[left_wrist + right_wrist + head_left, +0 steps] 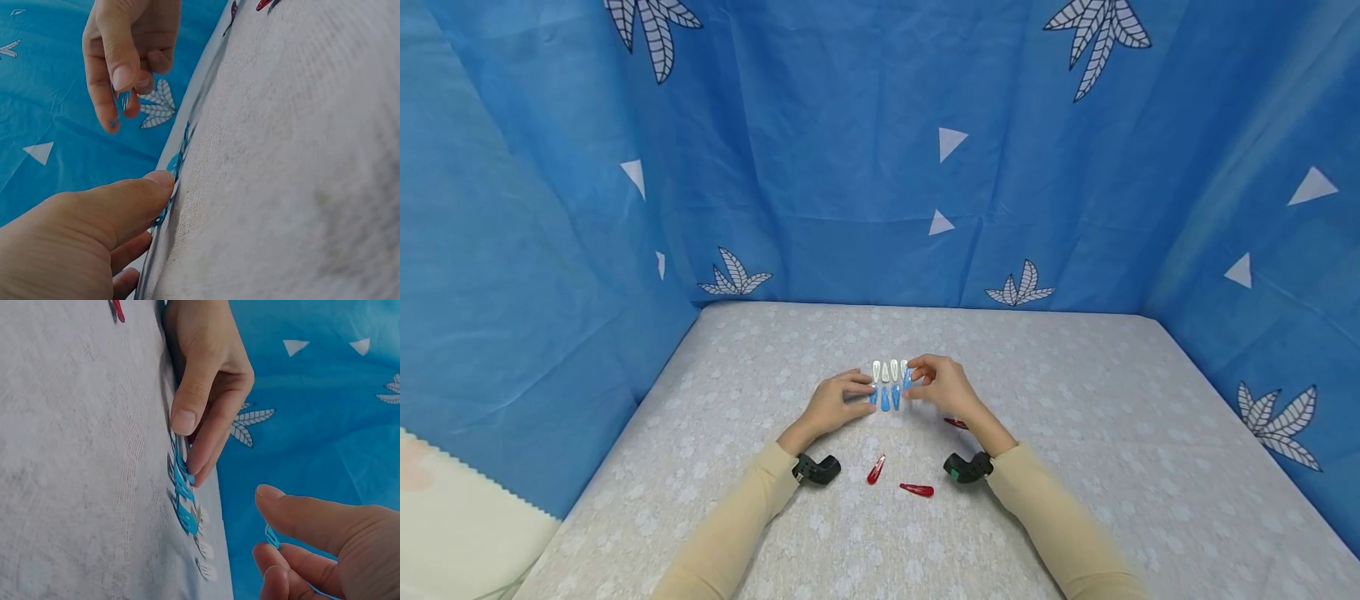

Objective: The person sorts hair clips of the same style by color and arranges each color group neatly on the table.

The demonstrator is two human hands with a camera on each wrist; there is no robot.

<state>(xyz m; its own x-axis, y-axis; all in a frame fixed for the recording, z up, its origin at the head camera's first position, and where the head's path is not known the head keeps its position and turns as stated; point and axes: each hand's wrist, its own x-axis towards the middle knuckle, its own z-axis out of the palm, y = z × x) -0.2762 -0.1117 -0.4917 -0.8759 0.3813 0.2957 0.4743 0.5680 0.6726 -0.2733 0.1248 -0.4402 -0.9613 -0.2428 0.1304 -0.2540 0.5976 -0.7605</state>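
Observation:
My right hand [943,383] pinches a blue snap hair clip [271,535] between thumb and fingers, lifted above the table at the right end of the rows. Flat on the cloth lie three blue hair clips [885,399] side by side, with a row of several white hair clips [885,372] just beyond them. At the left end of the blue row, my left hand [835,402] rests low, its thumb and index fingertip touching the leftmost blue clip [873,397]. Its fingers look relaxed, and they partly cover that clip.
Two red hair clips [876,469] lie nearer the body, between the forearms. Another red clip [956,423] lies by the right wrist, partly hidden. A pale patterned cloth [1075,400] covers the table, and blue curtains [880,167] surround its back and sides.

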